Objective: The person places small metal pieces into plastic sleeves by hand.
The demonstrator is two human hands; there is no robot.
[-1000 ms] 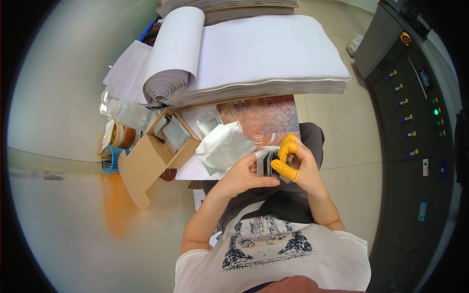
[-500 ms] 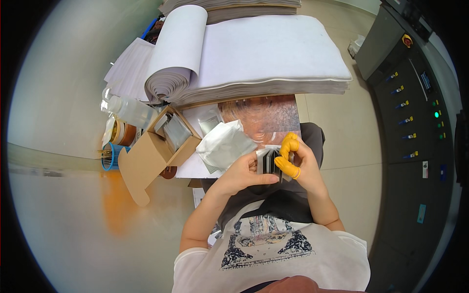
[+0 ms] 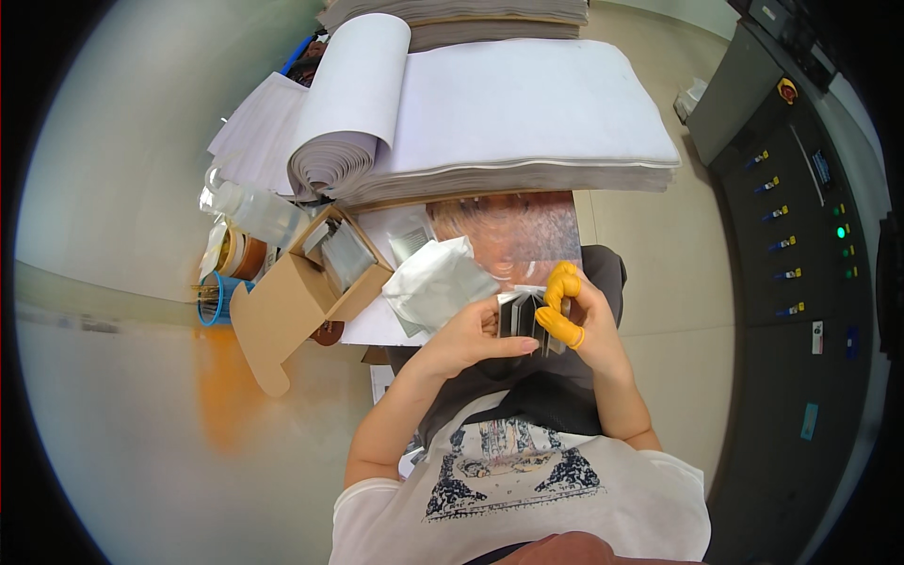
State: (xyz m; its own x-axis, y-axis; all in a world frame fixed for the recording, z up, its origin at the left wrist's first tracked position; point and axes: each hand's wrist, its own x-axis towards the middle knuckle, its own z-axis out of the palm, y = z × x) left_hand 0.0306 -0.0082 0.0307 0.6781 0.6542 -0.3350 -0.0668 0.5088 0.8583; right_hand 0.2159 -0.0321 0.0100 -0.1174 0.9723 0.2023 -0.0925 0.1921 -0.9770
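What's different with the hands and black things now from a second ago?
The right hand has slid its lower yellow-covered finger slightly right, showing more of the thin dark sheets. The left hand still holds them; the open cardboard box stayed put.

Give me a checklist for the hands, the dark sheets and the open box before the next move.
1. Left hand gripping the fanned dark sheets: ok.
2. Yellow finger cots on the right hand: ok, worn.
3. Left thumb covered: not ok, it is bare.
4. Right hand's grip on the sheets: cannot tell, the cots hide the contact.
5. Number of sheets: cannot tell, they overlap.
6. Cardboard box open: ok, flap folded out.
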